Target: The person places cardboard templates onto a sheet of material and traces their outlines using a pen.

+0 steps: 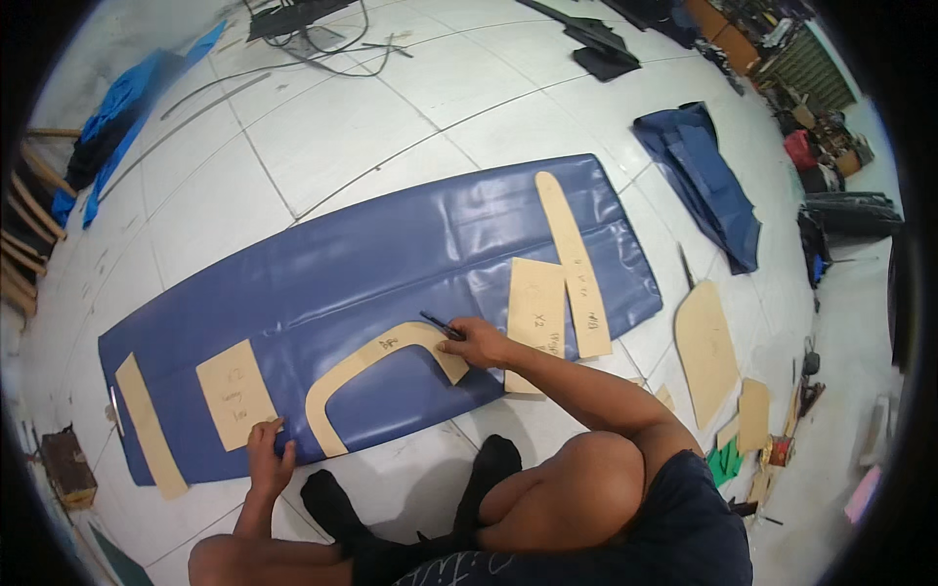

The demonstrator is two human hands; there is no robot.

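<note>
A blue vinyl sheet [391, 254] lies on the floor in front of me, with tan card templates on top. My right hand [477, 344] grips a dark pen [438, 324] and rests by the right arm of a U-shaped template [366, 359]. At the lower edge of a squarish template [234, 386], my left hand [268, 454] lies with fingers apart, touching its corner. A narrow strip template [149, 425] sits at the far left. On the right, a long template [575, 264] lies beside a rectangular one [532, 303], partly hidden by my right forearm.
Folded blue vinyl [703, 181] lies on the tiles to the right, above a rounded card template [708, 356]. Smaller card offcuts [752, 415] and green material [724, 463] are nearby. A brown box [68, 467] stands at lower left; cables [342, 59] lie at the top.
</note>
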